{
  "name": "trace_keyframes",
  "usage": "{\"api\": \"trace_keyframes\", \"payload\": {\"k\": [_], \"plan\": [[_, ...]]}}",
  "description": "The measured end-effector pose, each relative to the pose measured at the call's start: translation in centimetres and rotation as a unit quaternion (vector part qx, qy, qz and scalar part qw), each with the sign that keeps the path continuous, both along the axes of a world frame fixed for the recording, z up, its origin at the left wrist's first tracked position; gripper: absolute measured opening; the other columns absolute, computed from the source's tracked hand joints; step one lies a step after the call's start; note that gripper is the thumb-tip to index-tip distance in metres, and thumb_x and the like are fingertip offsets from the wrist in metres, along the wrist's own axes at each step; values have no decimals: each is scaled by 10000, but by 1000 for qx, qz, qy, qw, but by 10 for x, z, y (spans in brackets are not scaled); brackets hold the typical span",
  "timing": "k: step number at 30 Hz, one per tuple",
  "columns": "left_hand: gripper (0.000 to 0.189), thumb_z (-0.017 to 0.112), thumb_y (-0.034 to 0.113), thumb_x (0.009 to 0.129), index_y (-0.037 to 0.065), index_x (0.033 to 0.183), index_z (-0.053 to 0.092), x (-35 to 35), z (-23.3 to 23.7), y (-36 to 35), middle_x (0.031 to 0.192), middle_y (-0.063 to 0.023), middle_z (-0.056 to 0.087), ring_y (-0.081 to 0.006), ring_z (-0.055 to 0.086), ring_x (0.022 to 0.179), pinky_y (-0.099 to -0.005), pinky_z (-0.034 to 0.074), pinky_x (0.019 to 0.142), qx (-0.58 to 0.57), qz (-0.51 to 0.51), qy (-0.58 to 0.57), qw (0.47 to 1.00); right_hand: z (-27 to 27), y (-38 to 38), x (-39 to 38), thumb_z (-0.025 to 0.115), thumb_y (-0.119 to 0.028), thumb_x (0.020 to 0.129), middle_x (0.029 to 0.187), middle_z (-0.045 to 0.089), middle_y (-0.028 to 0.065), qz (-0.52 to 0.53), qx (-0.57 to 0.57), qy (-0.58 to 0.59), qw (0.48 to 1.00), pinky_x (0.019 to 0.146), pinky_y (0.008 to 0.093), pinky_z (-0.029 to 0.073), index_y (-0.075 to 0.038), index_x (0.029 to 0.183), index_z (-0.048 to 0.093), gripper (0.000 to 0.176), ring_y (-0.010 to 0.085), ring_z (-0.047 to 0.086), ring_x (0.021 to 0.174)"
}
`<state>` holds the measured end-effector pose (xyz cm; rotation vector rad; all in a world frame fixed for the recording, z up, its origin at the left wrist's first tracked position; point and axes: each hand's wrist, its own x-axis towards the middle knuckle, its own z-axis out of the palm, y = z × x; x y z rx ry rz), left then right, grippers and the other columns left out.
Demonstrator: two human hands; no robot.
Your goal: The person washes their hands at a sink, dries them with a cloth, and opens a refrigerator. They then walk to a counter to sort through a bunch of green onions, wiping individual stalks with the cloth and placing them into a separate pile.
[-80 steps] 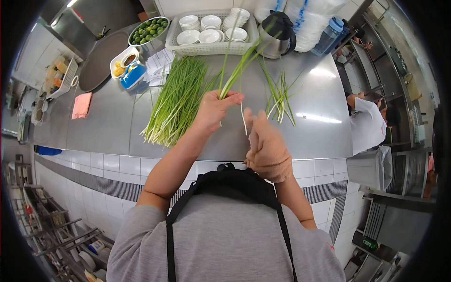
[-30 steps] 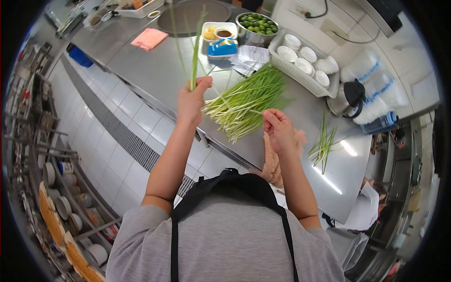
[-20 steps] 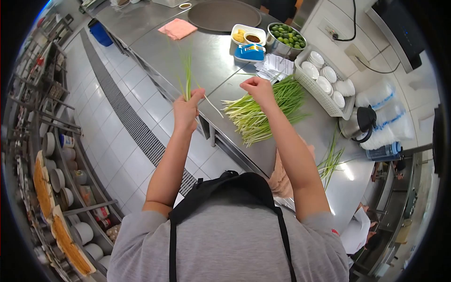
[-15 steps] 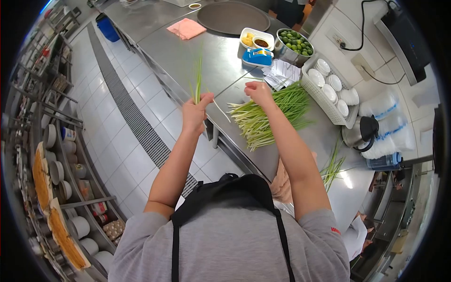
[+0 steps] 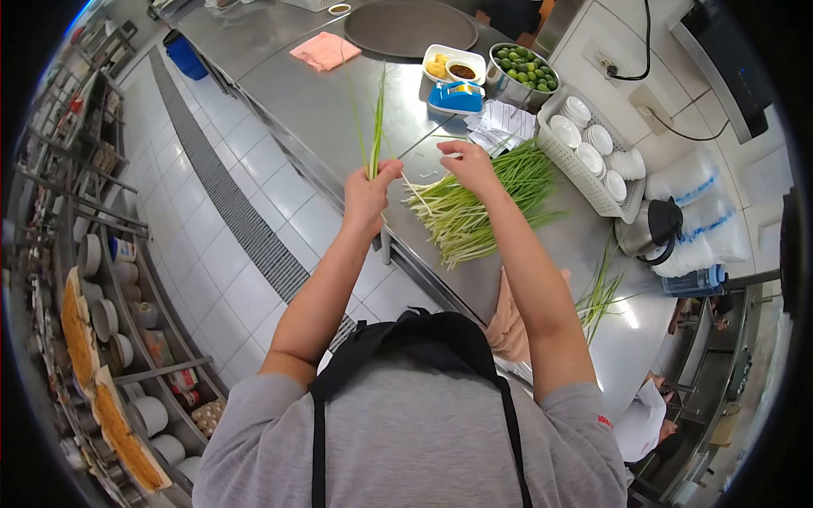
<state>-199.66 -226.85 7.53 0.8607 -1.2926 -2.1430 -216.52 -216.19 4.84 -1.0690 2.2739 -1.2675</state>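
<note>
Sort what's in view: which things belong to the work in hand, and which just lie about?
In use: left hand gripping held stalks; right hand over the stalk pile.
Lying about: pink cloth, lime bowl, basket of bowls, kettle, round tray.

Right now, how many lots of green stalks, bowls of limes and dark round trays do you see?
Lots of long green stalks: 3 (bunch in left hand, big heap, small heap)
Round metal bowl of green limes: 1
Dark round tray: 1
Total: 5

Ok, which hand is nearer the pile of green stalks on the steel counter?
Right. The right hand is at the edge of the pile of green stalks; the left hand holds loose stalks beside it.
</note>
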Motion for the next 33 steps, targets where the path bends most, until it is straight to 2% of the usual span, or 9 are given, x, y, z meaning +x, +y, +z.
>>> {"api": "trace_keyframes", "payload": {"k": [2, 4, 11, 14, 17, 21, 29, 31, 33], "plan": [[161, 689, 170, 747, 59, 805, 588, -1, 1, 2, 665, 30, 554, 6, 268, 399, -177, 187, 353, 0, 1, -8, 1000, 24, 2, 19, 619, -196, 760, 828, 641, 25, -1, -37, -49, 998, 636, 257, 443, -24, 918, 642, 234, 128, 562, 678], [156, 684, 160, 751, 60, 815, 583, -2, 2, 4, 667, 30, 554, 8, 273, 400, -175, 181, 351, 17, -13, 12, 1000, 51, 10, 47, 613, -193, 774, 779, 630, 8, 41, -9, -301, 953, 591, 236, 425, -10, 903, 644, 226, 78, 531, 640], [143, 682, 160, 754, 62, 809, 594, -7, 8, 7, 667, 33, 552, 14, 277, 406, -173, 166, 354, 33, -9, 30, 999, 33, 62, 86, 619, -199, 783, 715, 613, 10, 42, -7, -234, 971, 573, 199, 404, -4, 871, 651, 217, 54, 503, 623], [140, 678, 162, 758, 57, 808, 600, -11, 6, 5, 674, 32, 554, 17, 275, 408, -174, 162, 354, 35, -17, 51, 998, 19, 85, 90, 627, -160, 776, 716, 610, 7, -13, 9, -260, 965, 569, 196, 402, 4, 867, 649, 189, 53, 502, 618], [131, 671, 161, 764, 54, 800, 605, -16, 11, 18, 647, 36, 544, 15, 269, 404, -178, 159, 355, 24, -43, 43, 998, 25, 91, 94, 630, -116, 773, 718, 609, 2, -143, -102, -235, 956, 566, 181, 395, 8, 865, 647, 155, 45, 497, 610], [119, 668, 152, 766, 49, 780, 610, -25, 18, 44, 580, 47, 508, 6, 262, 395, -185, 160, 357, 8, -78, 54, 995, 50, 84, 94, 634, -103, 763, 686, 591, -1, -144, -184, -129, 964, 520, 184, 388, 11, 831, 645, 134, 42, 490, 588], [153, 673, 136, 756, 14, 832, 621, -26, 24, 60, 675, 12, 576, -4, 392, 480, -170, 266, 401, 37, -124, 79, 988, 48, 102, 91, 573, -141, 813, 722, 595, 9, -153, -236, -247, 927, 545, 188, 394, 4, 856, 630, 161, 54, 485, 607], [129, 657, 163, 773, 45, 792, 607, -23, 27, 57, 526, 81, 428, 2, 247, 396, -185, 154, 361, 36, -116, 77, 990, 49, 100, 83, 570, -158, 811, 704, 593, 10, -142, -210, -210, 944, 543, 197, 400, 2, 841, 634, 175, 58, 489, 602], [133, 658, 164, 773, 44, 790, 604, -14, 23, 48, 532, 81, 430, 2, 242, 396, -185, 151, 360, 13, -100, 54, 993, 58, 88, 68, 567, -175, 810, 687, 591, 11, -122, -181, -173, 960, 542, 207, 405, 1, 827, 638, 191, 62, 493, 598]]}}
